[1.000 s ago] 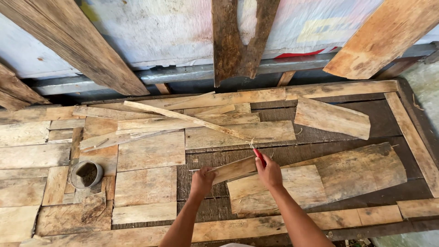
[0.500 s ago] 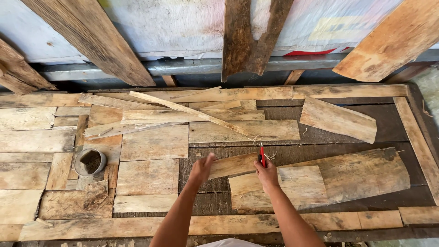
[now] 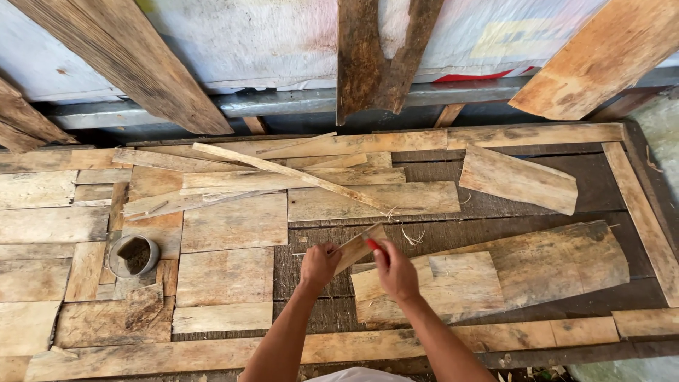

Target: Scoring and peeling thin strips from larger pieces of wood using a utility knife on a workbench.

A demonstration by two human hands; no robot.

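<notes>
View from above of a counter [image 3: 453, 233] made of dark boards and covered with a patchwork of pale wooden offcuts. The left hand [image 3: 320, 263] has its grip closed around the lower end of a small wood strip [image 3: 359, 247], which tilts up to the right just above the counter's dark middle band. The right hand [image 3: 396, 272] has its grip closed on a red-handled tool [image 3: 373, 245], whose red part touches the strip near its upper end; the tool's working end is hidden, so its kind cannot be told. The two hands sit just beside each other, with the strip between them.

Directly right of the hands lies a squarish light board [image 3: 453, 283], resting on a broad curved slab [image 3: 544, 265] that reaches toward the counter's right side. Pale shavings [image 3: 407, 233] lie just above the hands. A long thin stick [image 3: 283, 173] runs diagonally across the flat boards behind them. A loose angled plank [image 3: 520, 180] lies at upper right, well apart from the hands. At the left, a small round tin [image 3: 133, 255] stands among the offcuts. Behind the counter, weathered planks [image 3: 127, 64] lean against a pale sheeted wall [image 3: 283, 35], with a forked dark plank [image 3: 375, 56] at centre.
</notes>
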